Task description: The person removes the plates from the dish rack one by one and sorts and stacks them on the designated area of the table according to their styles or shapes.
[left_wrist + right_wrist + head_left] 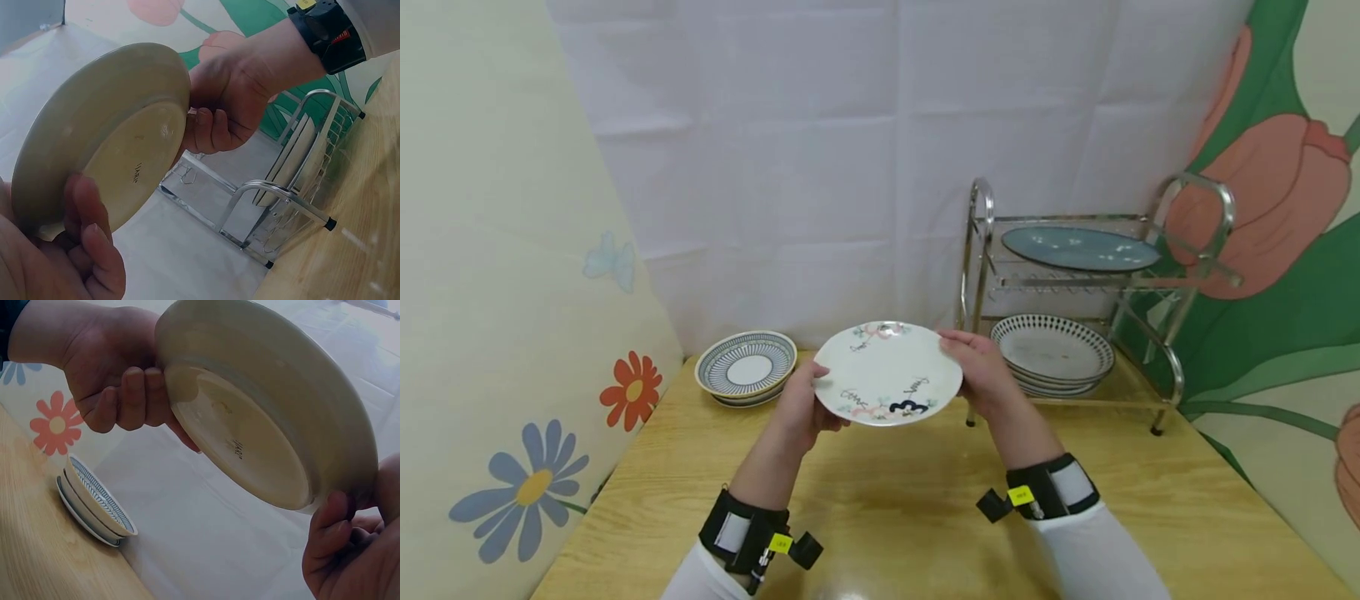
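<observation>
A white plate [887, 375] with pink and dark flower decoration is held up above the table, between both hands. My left hand [802, 404] grips its left rim, thumb on top and fingers beneath. On the opposite side my right hand [981, 367] grips the right rim in the same way. Both wrist views show the underside of the plate [140, 140], with a foot ring and small printed lettering. In the right wrist view the fingers of the left hand [119, 375] curl under the edge.
Patterned plates [748, 367] sit stacked at the table's back left. At the back right stands a two-tier metal rack [1172, 358], with a blue oval plate [1078, 248] on its upper tier and a stack of dot-rimmed plates [1052, 350] below. A white cloth [820, 167] hangs behind the wooden table [880, 500].
</observation>
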